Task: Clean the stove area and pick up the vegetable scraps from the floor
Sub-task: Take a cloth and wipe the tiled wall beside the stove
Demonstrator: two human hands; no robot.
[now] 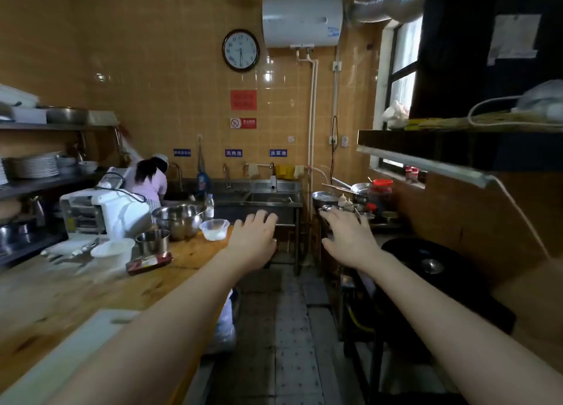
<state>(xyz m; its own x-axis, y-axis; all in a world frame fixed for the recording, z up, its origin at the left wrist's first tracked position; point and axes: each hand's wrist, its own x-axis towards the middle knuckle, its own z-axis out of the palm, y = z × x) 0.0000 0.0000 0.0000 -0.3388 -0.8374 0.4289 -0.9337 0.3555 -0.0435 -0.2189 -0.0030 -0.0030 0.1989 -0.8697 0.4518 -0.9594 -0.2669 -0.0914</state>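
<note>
A yellow-tiled kitchen is stretching ahead of me, with a wooden counter (76,288) running along my left and the stove (481,307) sitting low at my right under a black lid (405,252). I am holding both arms out over the floor (289,343). My left hand (254,240) and right hand (350,240) are hanging palm-down, fingers loosely spread, gripping nothing.

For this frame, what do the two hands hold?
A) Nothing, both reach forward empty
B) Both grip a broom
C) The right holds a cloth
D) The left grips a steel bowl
A: the left hand and the right hand are stretched out in the air with nothing in them, and the steel bowl sits apart from them on the wooden counter.
</note>
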